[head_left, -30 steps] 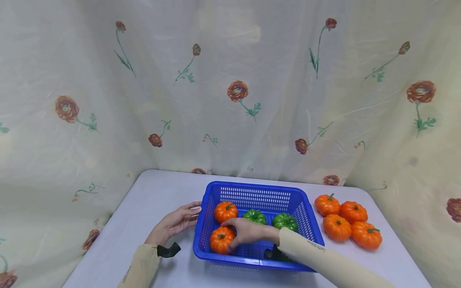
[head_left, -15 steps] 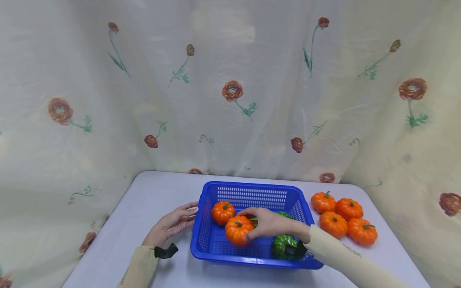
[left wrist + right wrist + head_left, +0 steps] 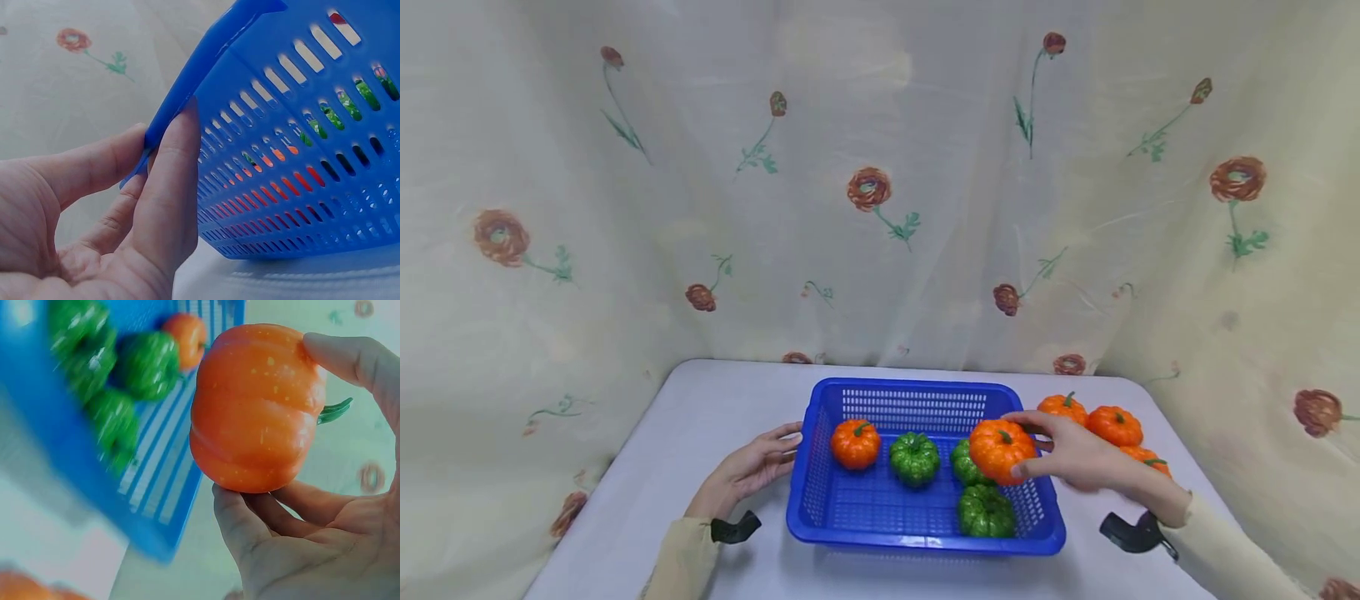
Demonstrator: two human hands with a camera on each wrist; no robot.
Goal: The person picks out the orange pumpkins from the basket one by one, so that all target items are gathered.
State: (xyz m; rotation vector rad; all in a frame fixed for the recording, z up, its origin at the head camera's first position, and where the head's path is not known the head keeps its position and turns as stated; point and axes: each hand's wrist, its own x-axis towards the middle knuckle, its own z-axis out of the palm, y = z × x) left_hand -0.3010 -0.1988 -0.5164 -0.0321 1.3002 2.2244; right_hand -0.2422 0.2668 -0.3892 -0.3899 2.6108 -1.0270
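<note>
A small orange pumpkin (image 3: pixel 998 452) with a green stem is held by my right hand (image 3: pixel 1078 450), over the right side of the blue plastic basket (image 3: pixel 925 542). The right wrist view shows thumb and fingers gripping the orange pumpkin (image 3: pixel 256 412) from opposite sides. At the basket's left edge is my left hand (image 3: pixel 748 473); in the left wrist view its thumb and fingers pinch the basket rim (image 3: pixel 187 75). Inside the basket sit another orange pumpkin (image 3: pixel 855 443) at the left and green pumpkins, one in the middle (image 3: pixel 914 459) and two at the right (image 3: pixel 987 512).
Several orange pumpkins (image 3: pixel 1115 426) lie together on the white table (image 3: pixel 715 408) to the right of the basket, partly hidden by my right hand. A pale curtain (image 3: pixel 880 308) with printed flowers hangs behind and along both sides of the table.
My right hand has lifted the orange pumpkin from the basket's left front and carried it rightward to the right rim. The left hand stays at the basket's left edge.
</note>
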